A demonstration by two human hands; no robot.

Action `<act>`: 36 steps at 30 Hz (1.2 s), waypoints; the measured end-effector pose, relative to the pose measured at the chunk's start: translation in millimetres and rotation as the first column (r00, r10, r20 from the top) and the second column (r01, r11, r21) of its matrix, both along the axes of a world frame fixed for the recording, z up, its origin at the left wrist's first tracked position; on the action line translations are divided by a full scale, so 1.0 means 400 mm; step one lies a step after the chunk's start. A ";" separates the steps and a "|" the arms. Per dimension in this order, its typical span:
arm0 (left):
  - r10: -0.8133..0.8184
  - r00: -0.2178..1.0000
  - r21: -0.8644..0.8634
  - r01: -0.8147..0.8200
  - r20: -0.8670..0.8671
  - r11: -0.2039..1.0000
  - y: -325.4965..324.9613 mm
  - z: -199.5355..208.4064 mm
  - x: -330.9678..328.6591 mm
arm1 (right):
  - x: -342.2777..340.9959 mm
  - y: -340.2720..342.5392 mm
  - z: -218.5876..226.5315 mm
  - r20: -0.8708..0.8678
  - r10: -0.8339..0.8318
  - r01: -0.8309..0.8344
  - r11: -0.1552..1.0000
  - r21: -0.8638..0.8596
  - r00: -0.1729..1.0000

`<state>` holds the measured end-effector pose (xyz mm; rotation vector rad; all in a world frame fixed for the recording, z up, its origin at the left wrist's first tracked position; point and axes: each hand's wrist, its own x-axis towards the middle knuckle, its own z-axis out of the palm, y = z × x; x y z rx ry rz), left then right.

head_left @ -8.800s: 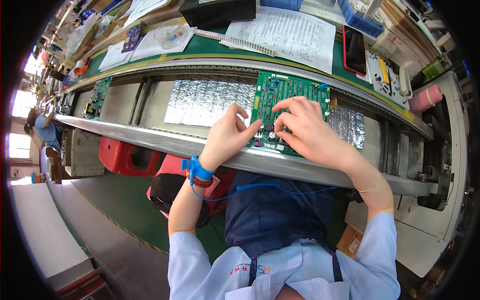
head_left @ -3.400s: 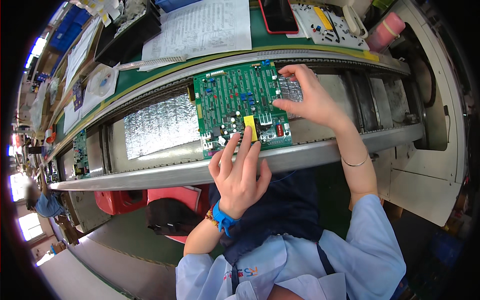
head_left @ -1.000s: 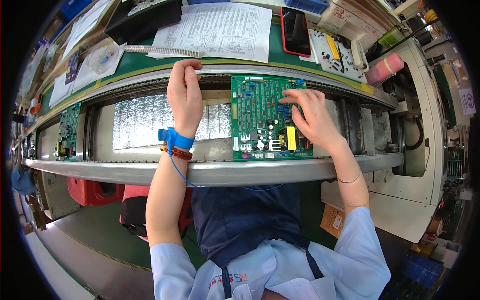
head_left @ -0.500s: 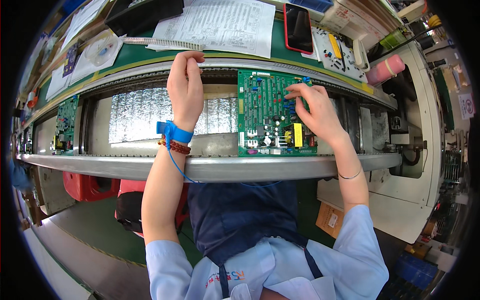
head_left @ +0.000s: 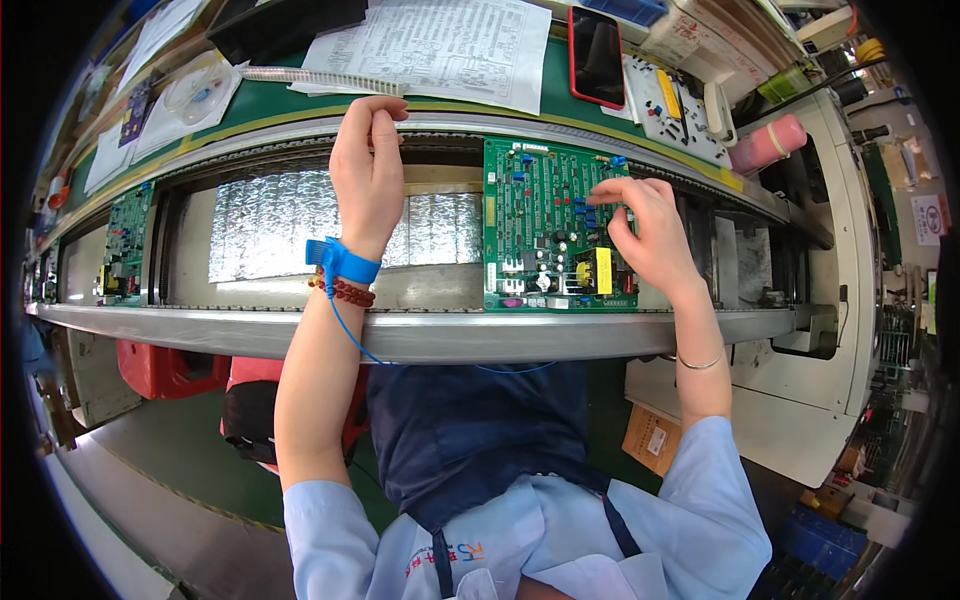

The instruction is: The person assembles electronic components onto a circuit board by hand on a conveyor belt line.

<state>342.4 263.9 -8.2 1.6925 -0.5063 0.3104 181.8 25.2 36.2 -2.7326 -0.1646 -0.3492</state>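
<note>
A green circuit board (head_left: 520, 225) lies across the rails of the conveyor, crowded with small parts and a yellow transformer (head_left: 603, 270) near its front right. My right hand (head_left: 650, 230) is over the board's right side, index finger reaching to the small blue parts, thumb apart from it; nothing shows in its grasp. Beside the back rail, my left hand (head_left: 368, 180) is closed, fingers curled together near the end of a pale segmented strip (head_left: 320, 80). Whatever its fingers may hold is hidden. A blue wrist strap (head_left: 350, 264) with a cord circles the left wrist.
Another circuit board (head_left: 127, 245) sits farther left on the conveyor. Behind the back rail lie printed sheets (head_left: 440, 50), a red-edged phone (head_left: 596, 58) and a tray of small parts (head_left: 675, 110). The metal front rail (head_left: 420, 337) runs between me and the board.
The circuit board has slid slightly right along the rails, and my right hand has shifted right with it. My left hand stays by the back rail, still closed.
</note>
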 end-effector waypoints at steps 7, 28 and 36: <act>-0.014 1.000 -0.018 0.013 -0.025 1.000 0.017 0.003 0.004 | -0.011 0.001 0.007 -0.014 -0.027 0.027 0.999 0.024 1.000; -0.080 0.996 -0.014 0.080 -0.049 0.997 0.067 0.008 0.013 | -0.049 -0.108 -0.074 -0.287 -0.343 0.446 0.734 0.512 0.894; -0.112 0.992 0.016 0.113 -0.051 0.994 0.044 0.029 -0.017 | -0.061 -0.120 -0.073 -0.270 -0.226 0.348 0.713 0.608 0.936</act>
